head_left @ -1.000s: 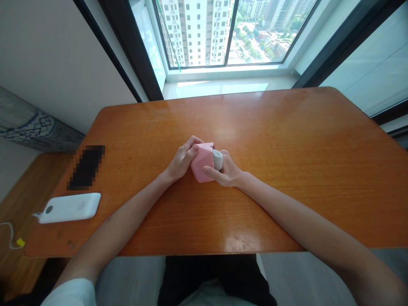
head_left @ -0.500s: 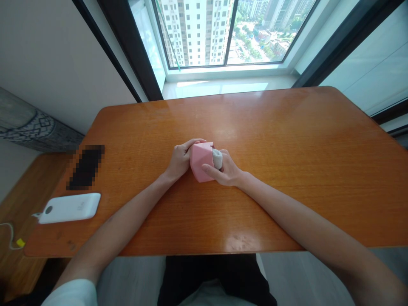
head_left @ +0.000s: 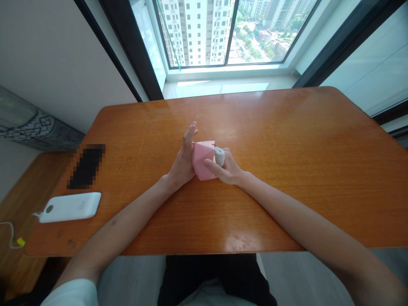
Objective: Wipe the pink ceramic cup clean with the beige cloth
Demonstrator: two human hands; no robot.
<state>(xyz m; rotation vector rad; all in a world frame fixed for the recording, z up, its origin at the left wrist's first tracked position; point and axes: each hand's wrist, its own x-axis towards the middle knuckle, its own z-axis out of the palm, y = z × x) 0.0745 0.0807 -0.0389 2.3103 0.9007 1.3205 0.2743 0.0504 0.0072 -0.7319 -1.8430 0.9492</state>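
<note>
The pink faceted box is braced by the left hand, open and flat against it, while the grey cloth appears pressed in by the right hand, clamped on it; further tucking seems called for.

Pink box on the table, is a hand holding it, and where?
Yes. The right hand grips the pink faceted box at its right end, thumb across the front, beside the pale rolled cloth poking out. The open left hand lies against its left side.

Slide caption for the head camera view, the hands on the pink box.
Left hand flat against a pink faceted box, right hand gripping it beside a grey-white bundle.
</note>
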